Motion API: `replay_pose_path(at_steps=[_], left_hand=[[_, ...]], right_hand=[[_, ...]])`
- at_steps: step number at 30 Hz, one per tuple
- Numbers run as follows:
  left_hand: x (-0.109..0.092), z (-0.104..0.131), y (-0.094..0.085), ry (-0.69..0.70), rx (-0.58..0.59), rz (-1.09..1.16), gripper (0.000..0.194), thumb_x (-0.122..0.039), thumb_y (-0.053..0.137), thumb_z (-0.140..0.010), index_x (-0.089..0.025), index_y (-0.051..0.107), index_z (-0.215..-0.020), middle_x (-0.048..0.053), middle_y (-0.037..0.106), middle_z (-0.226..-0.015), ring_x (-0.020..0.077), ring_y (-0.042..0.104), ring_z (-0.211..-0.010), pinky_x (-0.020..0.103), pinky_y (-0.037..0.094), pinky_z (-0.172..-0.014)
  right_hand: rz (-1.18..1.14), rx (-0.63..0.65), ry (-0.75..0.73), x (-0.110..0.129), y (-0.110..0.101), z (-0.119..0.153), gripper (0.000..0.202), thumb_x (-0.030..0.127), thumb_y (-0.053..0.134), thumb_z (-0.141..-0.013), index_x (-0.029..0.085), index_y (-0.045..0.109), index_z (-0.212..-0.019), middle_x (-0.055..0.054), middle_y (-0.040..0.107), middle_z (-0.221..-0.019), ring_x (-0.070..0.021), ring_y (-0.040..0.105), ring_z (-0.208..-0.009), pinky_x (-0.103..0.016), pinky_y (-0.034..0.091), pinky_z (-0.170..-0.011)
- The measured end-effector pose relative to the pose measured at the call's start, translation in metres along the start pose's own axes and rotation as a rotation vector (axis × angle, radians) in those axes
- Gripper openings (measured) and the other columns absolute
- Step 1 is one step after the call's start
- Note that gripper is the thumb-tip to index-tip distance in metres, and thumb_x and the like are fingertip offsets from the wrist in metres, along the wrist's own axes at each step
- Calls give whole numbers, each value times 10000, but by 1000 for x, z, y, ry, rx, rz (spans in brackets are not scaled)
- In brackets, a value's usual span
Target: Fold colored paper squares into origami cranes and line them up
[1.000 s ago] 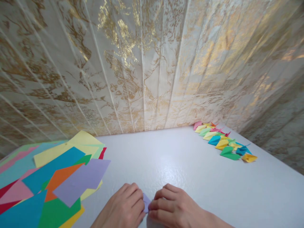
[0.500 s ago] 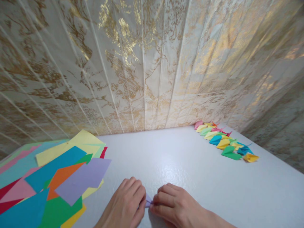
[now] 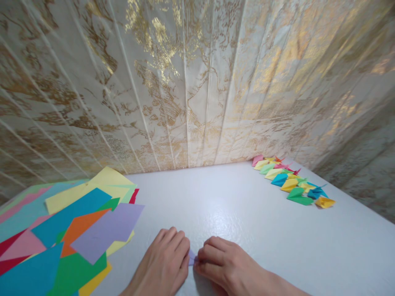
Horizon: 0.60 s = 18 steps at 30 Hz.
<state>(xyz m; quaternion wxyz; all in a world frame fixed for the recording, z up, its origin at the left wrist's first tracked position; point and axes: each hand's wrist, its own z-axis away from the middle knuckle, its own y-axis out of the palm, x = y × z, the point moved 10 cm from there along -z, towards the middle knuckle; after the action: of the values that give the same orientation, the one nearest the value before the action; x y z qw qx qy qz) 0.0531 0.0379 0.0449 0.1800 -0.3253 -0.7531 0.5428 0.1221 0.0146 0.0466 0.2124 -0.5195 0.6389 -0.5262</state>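
Between my two hands, near the front of the white table (image 3: 247, 222), a small folded piece of purple paper (image 3: 191, 258) shows in part; the rest is covered by my fingers. My left hand (image 3: 168, 259) is closed over its left side, fingers curled together with the back of the hand up. On the other side, my right hand (image 3: 220, 261) pinches the paper's right tip between thumb and fingers. How the folds run under my hands is hidden.
Loose coloured paper sheets overlap at the left, a purple sheet (image 3: 109, 234) and a blue sheet (image 3: 72, 216) among them. Several small folded paper pieces, including a green one (image 3: 299, 196), stand in rows at the back right. A gold-patterned curtain (image 3: 188, 102) borders the far edge.
Both hands stay almost in place on the purple paper; the left fingers and thumb have closed slightly together. The whole view has shifted a little.
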Motion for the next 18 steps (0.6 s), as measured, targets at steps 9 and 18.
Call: replay_pose_path(at_steps=[9, 18], left_hand=[[1, -1, 3, -5, -15, -14, 225, -21, 439, -843, -218, 499, -753, 11, 548, -745, 227, 470, -711, 350, 305, -661], [-2, 1, 5, 20, -27, -41, 223, -22, 425, -855, -214, 483, -757, 18, 529, -737, 235, 451, -704, 356, 270, -665]], right_hand=[[-6, 21, 19, -2, 3, -1, 222, 54, 555, -865, 138, 647, -1048, -68, 673, -904, -189, 542, -782, -282, 464, -710], [-18, 27, 21, -2, 5, 0, 215, 65, 559, -872, 136, 649, -1053, -73, 668, -920, -186, 546, -793, -280, 467, -716]])
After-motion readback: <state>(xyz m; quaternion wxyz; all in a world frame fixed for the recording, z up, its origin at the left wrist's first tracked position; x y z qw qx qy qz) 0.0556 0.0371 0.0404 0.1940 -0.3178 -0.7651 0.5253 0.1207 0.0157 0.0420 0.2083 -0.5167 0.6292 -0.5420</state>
